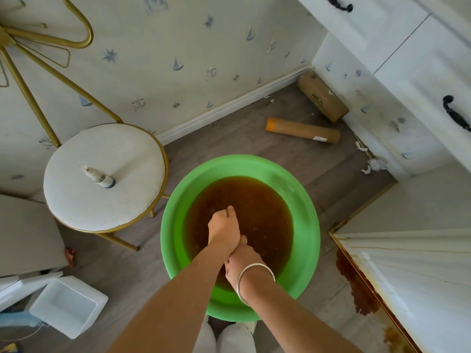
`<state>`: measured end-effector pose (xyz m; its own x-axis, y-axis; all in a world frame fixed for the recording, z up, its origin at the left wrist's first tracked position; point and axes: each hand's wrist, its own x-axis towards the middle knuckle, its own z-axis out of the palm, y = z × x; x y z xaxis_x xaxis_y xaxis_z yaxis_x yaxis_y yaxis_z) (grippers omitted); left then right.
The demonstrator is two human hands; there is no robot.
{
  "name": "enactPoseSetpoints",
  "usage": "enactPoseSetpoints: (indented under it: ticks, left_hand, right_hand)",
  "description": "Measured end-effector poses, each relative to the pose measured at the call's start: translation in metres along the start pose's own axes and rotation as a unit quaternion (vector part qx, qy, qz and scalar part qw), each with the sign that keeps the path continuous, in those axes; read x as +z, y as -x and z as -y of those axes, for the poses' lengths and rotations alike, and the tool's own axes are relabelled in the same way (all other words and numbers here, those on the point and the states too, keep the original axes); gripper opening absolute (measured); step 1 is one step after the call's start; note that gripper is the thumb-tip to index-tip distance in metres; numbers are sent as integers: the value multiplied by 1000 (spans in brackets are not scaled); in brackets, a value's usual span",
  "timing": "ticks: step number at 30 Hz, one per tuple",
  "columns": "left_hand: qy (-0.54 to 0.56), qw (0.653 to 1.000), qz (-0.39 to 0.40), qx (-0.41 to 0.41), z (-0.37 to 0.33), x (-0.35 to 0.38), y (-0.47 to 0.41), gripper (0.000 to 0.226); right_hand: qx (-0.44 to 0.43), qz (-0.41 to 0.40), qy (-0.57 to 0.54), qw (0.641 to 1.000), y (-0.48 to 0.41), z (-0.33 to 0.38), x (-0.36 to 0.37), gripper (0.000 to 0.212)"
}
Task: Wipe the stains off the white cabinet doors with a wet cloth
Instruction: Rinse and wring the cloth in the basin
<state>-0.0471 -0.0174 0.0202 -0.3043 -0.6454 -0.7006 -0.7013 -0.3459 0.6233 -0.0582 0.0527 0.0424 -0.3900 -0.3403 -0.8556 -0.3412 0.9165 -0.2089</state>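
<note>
Left hand (223, 226), right hand (240, 262): clenched fists stacked over basin (175, 207) of brown water, frame centre | cloth hidden inside fists, likely mid-wring | soft, light, sodden, drippy; hold bunched, squeeze hard | stained doors (407, 276) lower right, apparently unwiped.

Handwritten marks on cardboard box (322, 96) — unreadable, tube label (320, 138) blurred

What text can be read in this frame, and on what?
No text reads clearly.
Cardboard box: dark handwritten marks, illegible.
Cardboard tube: small white label, too small to read.
Bottle on the stool: label blurred.
</note>
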Motion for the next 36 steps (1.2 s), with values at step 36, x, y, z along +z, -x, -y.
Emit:
enactPoseSetpoints:
  ticks: [36]
  left_hand:
    - [-226,930,228,179,-130,-97,125,10]
  right_hand:
    - [-180,7,-808,561,168,-42,-120,43]
